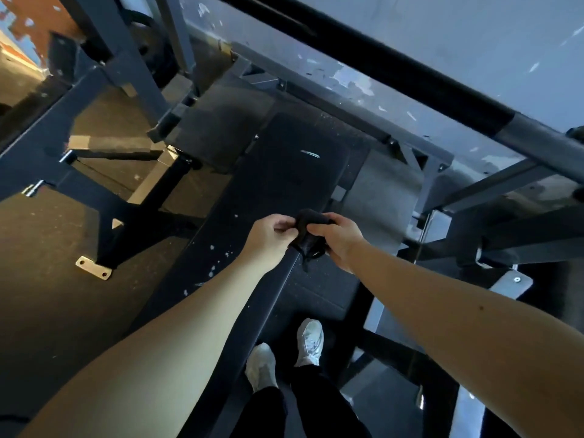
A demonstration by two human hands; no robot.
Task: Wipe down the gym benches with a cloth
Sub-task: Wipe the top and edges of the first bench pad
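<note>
1 cloth [311, 237], dark & bunched up, is held btwn 2 hands over the near half of 1 black bench [278, 184].

Left hand [268, 238]: fingers [284, 223] curled in, pinching the cloth's left edge. Right hand [340, 241]: fingers [317, 229] wrapped round the bulk of it. Both sets of fingers are closed on the cloth, neither spread wide. A thin tail of the cloth hangs below the hands, in line w/ the bench's right edge; can't tell if it touches the pad. 2 bare forearms reach in from the bottom of the view.

The bench pad runs lengthwise away from the person. It has a scatter of small white specks on its left side & 1 pale curved streak [309, 154] nr the far end.

There are 2 white shoes, the left shoe [260, 366] & the right shoe [311, 343], on the floor just right of the bench, w/ black trouser legs above them.

1 long bar [395, 74] crosses the top right on a slant, dark for most of its length & grey metal at the right end. A grey rack frame [331, 99] stands behind the bench's far end, against a pale scuffed wall [474, 33].

The dark floor [47, 295] lies to the left. On it is 1 small metal foot plate [93, 267] w/ 2 holes, at the end of a black frame leg.
</note>
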